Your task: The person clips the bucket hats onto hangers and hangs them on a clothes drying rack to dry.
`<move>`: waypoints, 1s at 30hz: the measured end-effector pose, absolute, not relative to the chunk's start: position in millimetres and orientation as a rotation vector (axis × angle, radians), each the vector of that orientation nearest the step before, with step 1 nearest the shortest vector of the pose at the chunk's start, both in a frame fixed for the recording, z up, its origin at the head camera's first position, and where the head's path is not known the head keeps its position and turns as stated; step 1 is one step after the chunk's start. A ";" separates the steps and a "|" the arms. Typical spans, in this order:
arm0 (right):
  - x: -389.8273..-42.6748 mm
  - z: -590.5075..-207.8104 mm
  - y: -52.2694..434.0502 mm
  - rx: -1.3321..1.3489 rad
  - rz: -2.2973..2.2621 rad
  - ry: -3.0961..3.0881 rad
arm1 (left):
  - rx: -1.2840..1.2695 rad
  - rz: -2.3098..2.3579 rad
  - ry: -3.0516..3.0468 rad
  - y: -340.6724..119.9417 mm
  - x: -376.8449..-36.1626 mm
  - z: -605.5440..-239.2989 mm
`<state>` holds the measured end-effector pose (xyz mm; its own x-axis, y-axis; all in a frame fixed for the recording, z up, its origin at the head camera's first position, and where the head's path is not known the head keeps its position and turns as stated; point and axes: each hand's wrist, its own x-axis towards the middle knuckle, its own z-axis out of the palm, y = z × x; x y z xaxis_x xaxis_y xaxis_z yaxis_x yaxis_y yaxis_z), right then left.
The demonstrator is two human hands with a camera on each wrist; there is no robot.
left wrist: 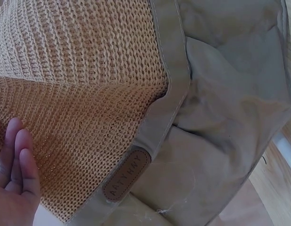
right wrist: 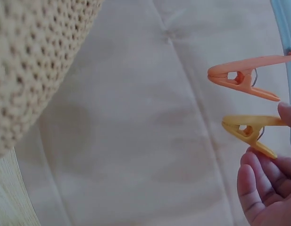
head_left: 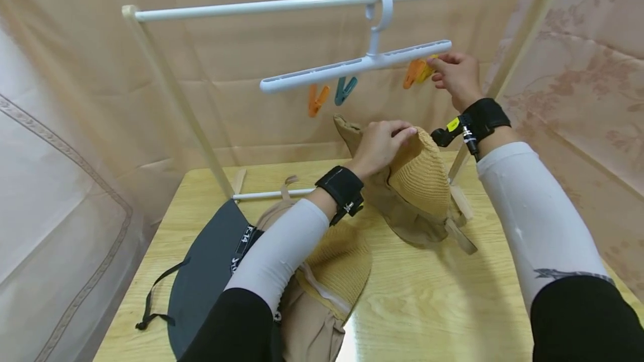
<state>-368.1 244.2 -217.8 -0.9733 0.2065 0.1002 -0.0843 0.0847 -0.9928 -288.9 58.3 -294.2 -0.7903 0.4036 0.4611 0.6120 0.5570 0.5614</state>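
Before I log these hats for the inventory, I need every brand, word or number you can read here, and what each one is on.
"F-14": white print on the strap of the dark grey hat, head view.
Below it, a second white print on the same strap: partly hidden by the sleeve, unreadable.
Embossed oval patch on the band of the woven hat held by the left hand: lettering too faint to read surely.

White sleeves (head_left: 282, 256) over black upper sleeves; black wrist straps (head_left: 341, 186) carry small cameras, the right with what looks like a yellow tag (head_left: 453, 124).
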 end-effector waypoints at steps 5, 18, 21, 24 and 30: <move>-360.9 -216.3 250.9 -0.220 2.047 -2.105 | -0.831 -1.010 -2.524 63.9 -287.9 -292.7; -346.6 -211.5 260.9 -0.267 2.028 -2.119 | -0.797 -1.005 -2.545 71.7 -289.2 -285.2; -343.5 -211.8 259.9 -0.241 1.959 -2.174 | -0.777 -0.992 -2.555 71.8 -289.1 -284.0; -340.4 -212.6 259.0 -0.215 1.966 -2.179 | -0.754 -0.998 -2.568 70.8 -288.5 -283.1; -335.6 -214.1 258.6 -0.205 2.121 -2.060 | -0.705 -1.019 -2.537 68.5 -287.9 -284.4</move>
<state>-335.6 258.6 -214.1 -0.9748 0.2215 0.0248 -0.0312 -0.0254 -0.9992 -287.9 68.5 -284.4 -0.8281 0.3249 0.4569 0.5507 0.6245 0.5539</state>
